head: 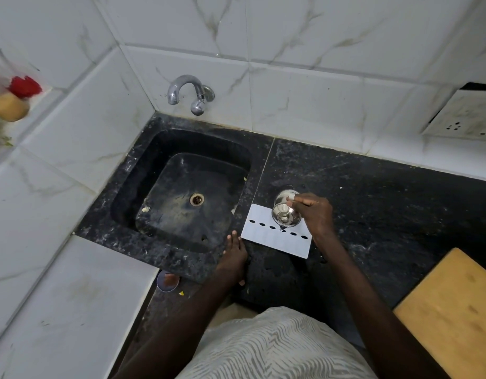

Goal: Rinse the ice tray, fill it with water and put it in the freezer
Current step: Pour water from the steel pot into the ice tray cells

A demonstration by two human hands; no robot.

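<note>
A white ice tray (274, 236) lies flat on the black stone counter just right of the sink, with a row of dark oval openings across it. My right hand (312, 214) grips a small steel vessel (284, 210), tilted over the tray's far edge, and a thin stream falls from it onto the tray. My left hand (235, 253) rests flat on the counter with fingers straight, right next to the tray's left corner. The chrome tap (188, 93) on the tiled wall is not running.
The black sink (132, 192) is dry and holds no dishes, with its drain (196, 199) in the middle. A wooden board (452, 307) lies at the right front. A wall socket plate (460, 116) sits at the far right. A small bowl (167, 280) shows below the counter's front edge.
</note>
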